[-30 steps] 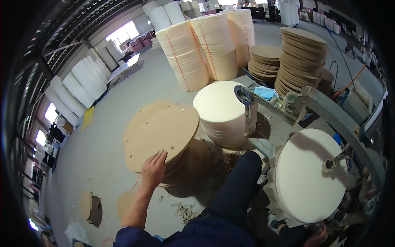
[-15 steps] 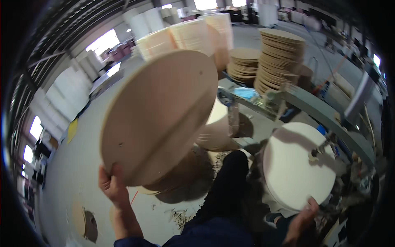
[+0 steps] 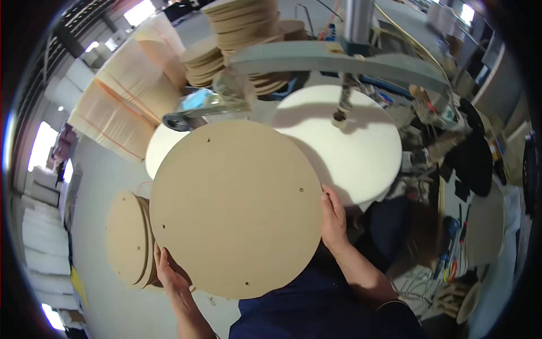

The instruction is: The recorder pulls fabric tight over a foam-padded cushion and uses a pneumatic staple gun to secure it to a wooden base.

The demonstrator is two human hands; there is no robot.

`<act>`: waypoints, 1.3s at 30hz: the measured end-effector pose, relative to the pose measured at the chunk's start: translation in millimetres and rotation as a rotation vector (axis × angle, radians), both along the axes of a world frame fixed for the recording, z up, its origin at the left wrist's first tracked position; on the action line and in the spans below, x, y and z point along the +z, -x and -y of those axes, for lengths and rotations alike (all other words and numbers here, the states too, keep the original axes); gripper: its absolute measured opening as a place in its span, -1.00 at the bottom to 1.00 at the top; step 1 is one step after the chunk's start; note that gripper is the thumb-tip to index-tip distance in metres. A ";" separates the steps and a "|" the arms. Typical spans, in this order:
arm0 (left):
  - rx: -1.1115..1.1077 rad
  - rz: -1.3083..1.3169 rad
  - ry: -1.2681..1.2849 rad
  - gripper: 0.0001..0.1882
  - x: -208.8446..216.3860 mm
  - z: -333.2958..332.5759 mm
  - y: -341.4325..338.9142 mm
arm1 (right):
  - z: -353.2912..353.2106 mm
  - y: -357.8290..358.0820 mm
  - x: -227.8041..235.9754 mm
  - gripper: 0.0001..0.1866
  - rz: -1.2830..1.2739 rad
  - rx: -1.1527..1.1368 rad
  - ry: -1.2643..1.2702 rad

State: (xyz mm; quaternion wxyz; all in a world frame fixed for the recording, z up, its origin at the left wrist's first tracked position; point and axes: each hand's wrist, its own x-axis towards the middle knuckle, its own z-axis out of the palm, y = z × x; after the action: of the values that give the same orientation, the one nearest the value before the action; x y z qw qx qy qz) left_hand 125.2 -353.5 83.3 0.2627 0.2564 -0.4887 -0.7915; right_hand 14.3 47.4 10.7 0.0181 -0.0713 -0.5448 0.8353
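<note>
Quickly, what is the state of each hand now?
Left hand: holding the round board, left edge.
Right hand: holding the same round board, right edge.

A wide fisheye camera, the left of a pair worn on the person's head, looked down and forward. The round board between left hand and right hand was close below it; big rolls stood farther away.

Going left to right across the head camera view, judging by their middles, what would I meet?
White rolls → yellow sheet → stack of brown discs → left hand → held brown disc → right hand.
</note>
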 end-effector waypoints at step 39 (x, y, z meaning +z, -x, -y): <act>-0.681 0.140 0.157 -0.52 -65.6 -180.0 291.0 | -202.2 62.1 -26.8 -0.56 -0.037 -0.706 -0.744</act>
State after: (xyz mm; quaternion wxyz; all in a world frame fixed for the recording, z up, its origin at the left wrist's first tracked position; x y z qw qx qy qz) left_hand -165.8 -173.5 17.8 -0.0314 0.1116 -0.6222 -0.7742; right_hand -47.7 249.6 -16.1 0.3329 -0.2247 -0.7476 0.5289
